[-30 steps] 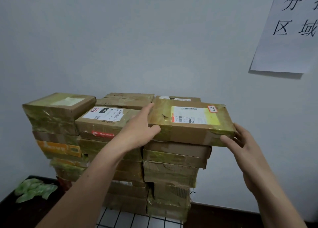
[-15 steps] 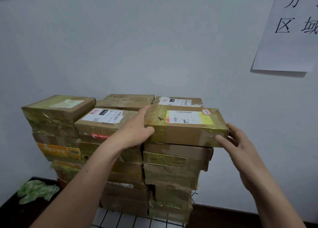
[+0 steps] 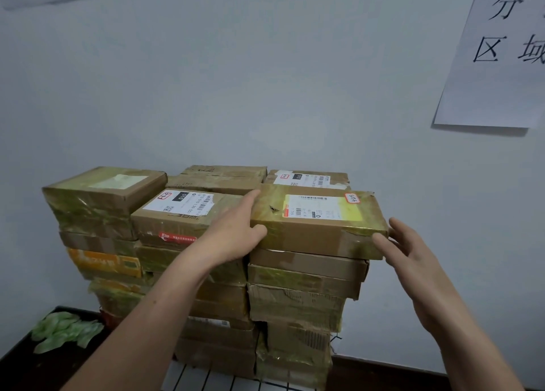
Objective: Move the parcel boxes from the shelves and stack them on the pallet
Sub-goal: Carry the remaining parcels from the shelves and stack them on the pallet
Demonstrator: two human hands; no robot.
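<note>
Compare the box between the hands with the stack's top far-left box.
The right box bears a printed barcode label; the far-left box shows only a blank pale patch. The right box is flat and wide; the far-left box is deeper and squarer. Both are taped brown cardboard.

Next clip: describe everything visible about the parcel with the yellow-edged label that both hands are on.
The labelled parcel is a flat brown cardboard box bound in shiny yellowish tape, with a small tear on top. Its white barcode label has a yellow edge and a red-bordered sticker. It lies atop the right-hand stack, right end overhanging. The left hand presses its left end, thumb on the front; the right hand touches its right front corner.
</note>
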